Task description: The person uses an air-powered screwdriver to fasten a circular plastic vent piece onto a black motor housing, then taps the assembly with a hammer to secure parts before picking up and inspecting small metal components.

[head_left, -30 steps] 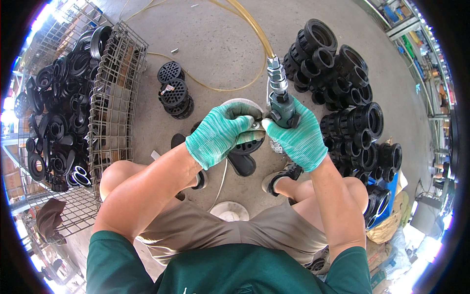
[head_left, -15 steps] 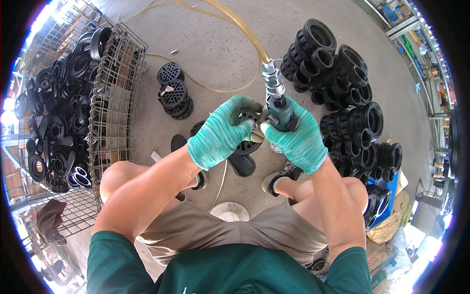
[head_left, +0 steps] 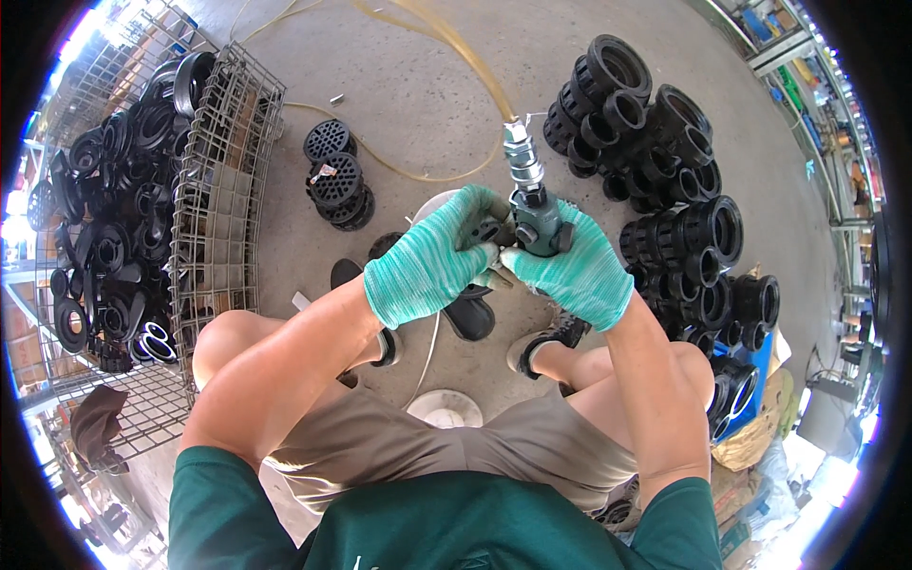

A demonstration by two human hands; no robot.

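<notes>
Grey concrete floor [head_left: 418,104] below green-gloved left hand [head_left: 432,255] and right hand [head_left: 581,271].
Right clamped on dark-grey cylindrical hose-fed tool [head_left: 539,225]; left closed on small black part [head_left: 485,231], mostly hidden.

Nothing is legible; perhaps lettering [head_left: 359,562] on the shirt [head_left: 442,518].

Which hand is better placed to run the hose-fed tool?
Right, probably: the right hand grips the dark tool, its yellowish hose leading away from the person. The left hand looks occupied, holding a small dark part.
</notes>
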